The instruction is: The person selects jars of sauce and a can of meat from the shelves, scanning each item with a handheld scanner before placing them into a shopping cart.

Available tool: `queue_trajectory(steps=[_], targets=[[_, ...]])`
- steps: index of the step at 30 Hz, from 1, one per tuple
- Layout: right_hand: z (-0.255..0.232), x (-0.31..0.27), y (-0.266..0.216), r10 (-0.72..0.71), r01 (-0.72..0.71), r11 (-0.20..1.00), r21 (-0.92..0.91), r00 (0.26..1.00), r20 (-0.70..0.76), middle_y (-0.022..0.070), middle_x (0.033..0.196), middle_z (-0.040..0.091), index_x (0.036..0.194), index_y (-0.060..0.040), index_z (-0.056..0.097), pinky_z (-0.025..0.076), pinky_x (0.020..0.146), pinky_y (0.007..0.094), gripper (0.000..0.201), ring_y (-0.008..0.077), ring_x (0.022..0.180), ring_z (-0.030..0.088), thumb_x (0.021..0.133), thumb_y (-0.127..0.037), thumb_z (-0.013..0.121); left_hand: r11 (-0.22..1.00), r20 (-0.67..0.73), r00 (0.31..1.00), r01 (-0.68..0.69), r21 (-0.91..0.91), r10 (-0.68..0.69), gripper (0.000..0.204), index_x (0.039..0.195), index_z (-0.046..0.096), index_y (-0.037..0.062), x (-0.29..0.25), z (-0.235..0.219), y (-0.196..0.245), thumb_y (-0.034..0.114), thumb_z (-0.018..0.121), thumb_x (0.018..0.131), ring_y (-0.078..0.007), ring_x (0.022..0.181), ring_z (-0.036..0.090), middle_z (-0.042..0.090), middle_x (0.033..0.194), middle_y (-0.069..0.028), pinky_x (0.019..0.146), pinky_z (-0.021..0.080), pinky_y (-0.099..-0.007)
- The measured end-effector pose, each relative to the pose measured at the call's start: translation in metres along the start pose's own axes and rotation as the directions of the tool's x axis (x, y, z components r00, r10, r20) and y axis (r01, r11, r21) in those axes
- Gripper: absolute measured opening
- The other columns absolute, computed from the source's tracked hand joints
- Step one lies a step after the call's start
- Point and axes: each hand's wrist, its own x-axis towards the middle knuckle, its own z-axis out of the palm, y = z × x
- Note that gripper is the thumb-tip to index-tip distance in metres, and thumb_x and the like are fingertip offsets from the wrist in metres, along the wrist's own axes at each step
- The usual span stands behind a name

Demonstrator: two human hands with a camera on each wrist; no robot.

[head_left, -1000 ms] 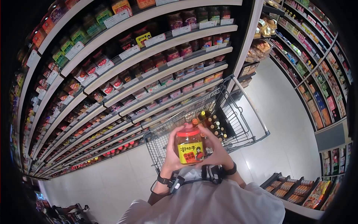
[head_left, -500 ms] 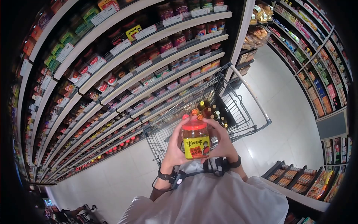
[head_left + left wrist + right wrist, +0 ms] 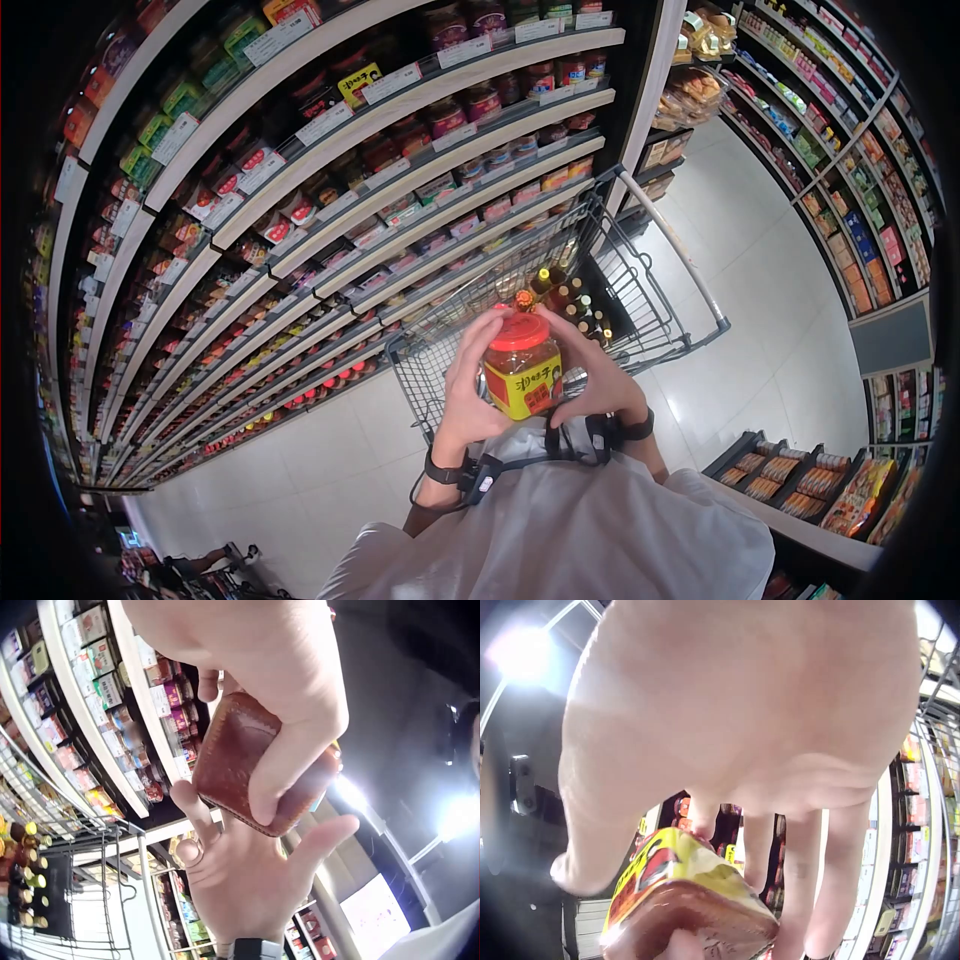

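Observation:
A jar with a red lid and yellow label [image 3: 524,368] is held above the shopping cart, tilted, its base facing the left wrist camera. My left hand [image 3: 470,385] grips it from the left; in the left wrist view that hand's thumb [image 3: 281,776] presses on the reddish-brown jar base [image 3: 240,750]. On the other side, my right hand [image 3: 604,385] has its fingers extended around the jar's far side and its thumb apart. The right wrist view has the right hand [image 3: 742,712] over the jar [image 3: 705,919]; whether its fingertips touch the jar, I cannot tell.
The cart [image 3: 655,290] holds several bottles [image 3: 575,300] beyond the hands. Long shelves of jars [image 3: 480,105] run along the left. Stocked shelves [image 3: 850,190] stand across the aisle at right, with a low packet display [image 3: 800,485] at lower right.
The jar has tilted and turned, its lid now leaning toward the upper left. The right hand has moved slightly outward, its thumb away from the jar. Earlier, both hands framed the jar upright.

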Motion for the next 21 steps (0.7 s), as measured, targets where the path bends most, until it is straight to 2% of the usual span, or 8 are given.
queue_trajectory(steps=[1, 4, 8, 12, 15, 17, 19, 21], targets=[[-0.002, 0.0, 0.001, -0.003, 0.002, 1.0, 0.024, 0.999, 0.036, 0.0137, 0.155, 0.04, 0.158, -0.0067, 0.025, 0.052, 0.09, 0.0301, 0.11, 0.0191, 0.126, 0.055, 0.071, -0.025, 0.091, 0.999, -0.02, 1.0, -0.02, 0.043, 0.021, 0.103, 0.146, 0.043, 0.0113, 0.001, 0.001, 0.002, 0.013, 0.093, 0.056, -0.038, 0.131, 0.051, 0.047, 0.145, -0.0197, 0.108, 0.043, -0.0463], [0.011, 0.007, 0.007, 0.007, 0.005, 0.989, 0.147, 0.997, -0.08, 0.0134, 0.154, 0.041, 0.156, -0.0024, 0.028, 0.041, 0.108, 0.0346, 0.078, 0.0211, 0.136, 0.047, 0.097, -0.035, 0.066, 0.991, -0.036, 0.999, -0.032, 0.133, 0.037, 0.101, 0.145, 0.046, 0.014, 0.003, 0.003, 0.009, 0.014, 0.091, 0.055, -0.0398, 0.129, 0.053, 0.05, 0.143, -0.0188, 0.107, 0.042, -0.0466], [0.022, 0.01, 0.009, -0.015, 0.041, 0.991, 0.13, 0.979, -0.202, 0.0136, 0.15, 0.046, 0.152, 0.0028, 0.035, 0.033, 0.114, 0.0335, 0.058, 0.0201, 0.137, 0.045, 0.11, -0.037, 0.035, 0.984, -0.034, 0.996, -0.077, 0.16, 0.083, 0.106, 0.147, 0.041, 0.0133, 0.003, 0.004, 0.007, 0.017, 0.094, 0.056, -0.0381, 0.127, 0.054, 0.05, 0.141, -0.0217, 0.104, 0.046, -0.0463], [0.034, 0.006, 0.025, 0.084, 0.035, 0.932, 0.361, 0.948, -0.308, 0.0133, 0.15, 0.047, 0.148, 0.0049, 0.039, 0.032, 0.115, 0.0324, 0.057, 0.0199, 0.137, 0.045, 0.111, -0.037, 0.026, 0.994, -0.051, 0.997, -0.057, 0.089, 0.062, 0.103, 0.145, 0.044, 0.0106, 0.003, 0.008, 0.013, 0.022, 0.095, 0.056, -0.039, 0.126, 0.055, 0.052, 0.142, -0.0201, 0.104, 0.044, -0.0475], [0.029, 0.001, 0.029, -0.002, 0.091, 0.962, 0.258, 0.946, -0.325, 0.0137, 0.149, 0.048, 0.147, 0.005, 0.042, 0.032, 0.114, 0.0322, 0.058, 0.02, 0.136, 0.047, 0.111, -0.038, 0.026, 0.994, -0.009, 0.997, -0.069, 0.086, 0.07, 0.106, 0.145, 0.044, 0.0106, 0.005, 0.011, 0.015, 0.027, 0.097, 0.055, -0.0393, 0.128, 0.054, 0.052, 0.14, -0.0234, 0.106, 0.044, -0.0485], [0.03, -0.002, 0.021, -0.143, 0.179, 0.982, 0.066, 0.92, -0.364, 0.0143, 0.146, 0.051, 0.145, 0.0051, 0.044, 0.035, 0.112, 0.0324, 0.059, 0.0198, 0.132, 0.05, 0.111, -0.039, 0.025, 0.993, 0.006, 0.998, -0.063, 0.104, 0.062, 0.103, 0.143, 0.047, 0.0102, 0.006, 0.013, 0.017, 0.027, 0.097, 0.055, -0.0396, 0.129, 0.053, 0.052, 0.14, -0.0231, 0.107, 0.043, -0.0491], [0.027, -0.004, 0.026, 0.027, 0.069, 0.969, 0.238, 0.925, -0.379, 0.0145, 0.145, 0.052, 0.144, 0.0051, 0.045, 0.036, 0.111, 0.0325, 0.058, 0.0199, 0.13, 0.052, 0.111, -0.039, 0.026, 0.993, 0.013, 0.998, -0.068, 0.098, 0.067, 0.1, 0.142, 0.049, 0.01, 0.007, 0.014, 0.016, 0.028, 0.097, 0.055, -0.04, 0.129, 0.053, 0.052, 0.141, -0.0226, 0.107, 0.043, -0.0493], [0.026, -0.006, 0.029, -0.034, 0.077, 0.993, 0.093, 0.918, -0.395, 0.0145, 0.144, 0.052, 0.143, 0.0049, 0.046, 0.037, 0.111, 0.0325, 0.058, 0.0198, 0.129, 0.052, 0.111, -0.039, 0.026, 0.994, 0.014, 0.998, -0.068, 0.091, 0.067, 0.097, 0.14, 0.052, 0.0092, 0.009, 0.014, 0.017, 0.026, 0.096, 0.056, -0.0396, 0.126, 0.054, 0.052, 0.142, -0.0214, 0.106, 0.043, -0.0486]])
